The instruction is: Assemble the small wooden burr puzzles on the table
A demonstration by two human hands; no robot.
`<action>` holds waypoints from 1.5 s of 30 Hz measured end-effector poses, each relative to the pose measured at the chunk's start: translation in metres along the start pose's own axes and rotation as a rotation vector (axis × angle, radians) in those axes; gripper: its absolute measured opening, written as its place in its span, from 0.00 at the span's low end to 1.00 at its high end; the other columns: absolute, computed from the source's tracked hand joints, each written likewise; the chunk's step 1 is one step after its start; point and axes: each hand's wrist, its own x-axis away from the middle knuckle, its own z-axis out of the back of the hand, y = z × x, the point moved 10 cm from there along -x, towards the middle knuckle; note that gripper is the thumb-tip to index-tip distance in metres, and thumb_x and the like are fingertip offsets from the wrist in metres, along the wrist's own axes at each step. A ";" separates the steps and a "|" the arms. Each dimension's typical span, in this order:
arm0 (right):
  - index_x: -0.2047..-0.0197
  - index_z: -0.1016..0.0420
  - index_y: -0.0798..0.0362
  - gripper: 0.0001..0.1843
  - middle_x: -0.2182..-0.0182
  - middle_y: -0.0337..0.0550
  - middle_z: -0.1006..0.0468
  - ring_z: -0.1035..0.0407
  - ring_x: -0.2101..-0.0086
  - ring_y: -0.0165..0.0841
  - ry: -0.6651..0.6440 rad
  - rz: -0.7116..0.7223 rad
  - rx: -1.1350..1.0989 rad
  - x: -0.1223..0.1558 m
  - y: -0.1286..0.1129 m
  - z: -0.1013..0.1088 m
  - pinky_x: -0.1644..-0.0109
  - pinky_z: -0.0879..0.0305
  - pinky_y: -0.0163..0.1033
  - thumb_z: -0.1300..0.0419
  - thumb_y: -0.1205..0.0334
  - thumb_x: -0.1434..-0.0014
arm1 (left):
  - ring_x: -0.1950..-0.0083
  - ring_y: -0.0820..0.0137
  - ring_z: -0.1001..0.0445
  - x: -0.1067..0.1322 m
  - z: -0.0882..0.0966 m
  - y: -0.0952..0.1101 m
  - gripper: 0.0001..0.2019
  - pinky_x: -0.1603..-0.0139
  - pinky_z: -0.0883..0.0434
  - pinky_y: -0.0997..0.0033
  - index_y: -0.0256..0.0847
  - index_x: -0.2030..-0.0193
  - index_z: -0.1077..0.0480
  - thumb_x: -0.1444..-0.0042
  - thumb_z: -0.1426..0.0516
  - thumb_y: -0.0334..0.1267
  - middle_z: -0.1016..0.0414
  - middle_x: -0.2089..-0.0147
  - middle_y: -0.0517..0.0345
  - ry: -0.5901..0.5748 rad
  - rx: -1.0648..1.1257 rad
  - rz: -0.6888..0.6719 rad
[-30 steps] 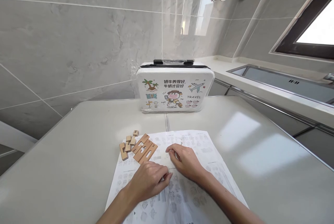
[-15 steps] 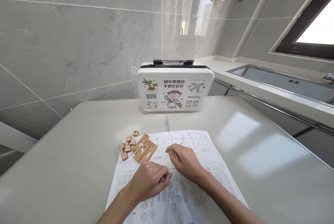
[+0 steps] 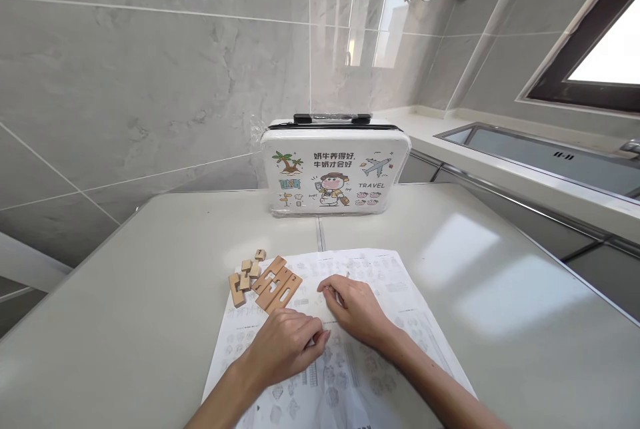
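Observation:
A printed instruction sheet (image 3: 390, 296) with small diagrams lies flat on the pale table (image 3: 150, 296). My left hand (image 3: 285, 346) rests on the sheet with its fingers curled under, nothing visible in them. My right hand (image 3: 353, 309) lies on the paper just beyond it, fingers bent and thumb touching the fingertips; whether they pinch anything is hidden. Flat wooden puzzle pieces (image 3: 277, 284) sit at the sheet's upper left corner. Several smaller wooden blocks (image 3: 244, 279) lie just left of them on the table.
A white tin case (image 3: 334, 169) with cartoon travel pictures and a black handle stands upright at the table's far edge against the tiled wall. A counter with a sunken steel sink (image 3: 545, 156) runs along the right, beyond a gap.

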 end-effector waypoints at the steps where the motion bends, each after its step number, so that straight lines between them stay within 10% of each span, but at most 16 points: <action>1: 0.55 0.23 0.49 0.11 0.68 0.38 0.19 0.28 0.71 0.33 0.000 0.002 0.001 0.000 0.000 0.000 0.65 0.38 0.37 0.47 0.67 0.31 | 0.81 0.75 0.44 0.000 0.000 0.000 0.17 0.77 0.48 0.69 0.42 0.74 0.42 0.33 0.47 0.30 0.41 0.81 0.68 -0.001 -0.002 0.003; 45: 0.55 0.22 0.48 0.12 0.65 0.39 0.17 0.25 0.68 0.34 -0.007 0.009 0.011 -0.001 -0.002 0.000 0.63 0.36 0.38 0.48 0.66 0.30 | 0.78 0.74 0.40 0.003 0.025 -0.025 0.16 0.74 0.44 0.68 0.42 0.73 0.39 0.32 0.44 0.32 0.38 0.79 0.67 0.196 -0.025 0.153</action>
